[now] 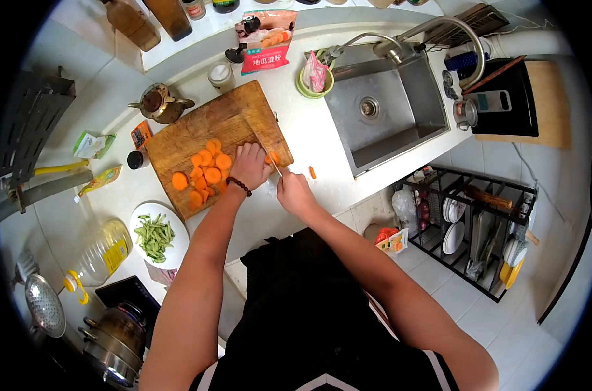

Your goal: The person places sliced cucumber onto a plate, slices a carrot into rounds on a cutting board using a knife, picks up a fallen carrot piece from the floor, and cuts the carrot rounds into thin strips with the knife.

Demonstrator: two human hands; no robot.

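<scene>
On the wooden cutting board [211,124], my left hand [249,168] presses down with curled fingers on a carrot [274,158]. Most of that carrot is hidden; its orange end shows beside the blade. My right hand [296,194] is closed round the handle of a knife [274,165], whose thin blade lies edge-on close to my left fingertips. Left of my left hand, several round carrot slices [212,174] lie in a loose pile on the board. A small carrot bit [312,173] rests on the white counter, right of my right hand.
A white plate [140,251] of cut green vegetable strips stands left of the board. Behind are a teapot [159,104], a glass jar [221,76] and a red starch bag [267,42]. The sink [400,130] and a black dish rack [465,221] are at right.
</scene>
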